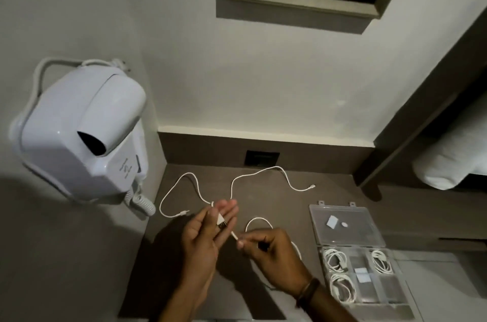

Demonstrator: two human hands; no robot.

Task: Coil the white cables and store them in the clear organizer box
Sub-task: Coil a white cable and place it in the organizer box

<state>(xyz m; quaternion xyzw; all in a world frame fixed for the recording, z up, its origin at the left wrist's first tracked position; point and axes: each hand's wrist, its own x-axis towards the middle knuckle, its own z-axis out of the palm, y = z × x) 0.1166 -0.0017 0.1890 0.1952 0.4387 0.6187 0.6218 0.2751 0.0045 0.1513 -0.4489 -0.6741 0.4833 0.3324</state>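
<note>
My left hand (210,227) holds the USB plug end of a white cable (220,222) against its palm under the thumb, fingers stretched forward. My right hand (266,248) pinches the same cable a little further along, and a loop of it (257,219) arches above that hand. Another white cable (274,169) lies spread across the dark desk behind my hands, one end near the organizer box. A loose loop (168,190) lies left of my hands. The clear organizer box (398,277) stands open at the right with three coiled white cables (334,258) in its compartments.
The box's lid (345,224) lies flat behind it. A white wall-mounted hair dryer (84,132) with a coiled cord hangs at the left. A dark socket plate (262,158) sits in the desk's back panel. A pillow (453,161) lies at the far right.
</note>
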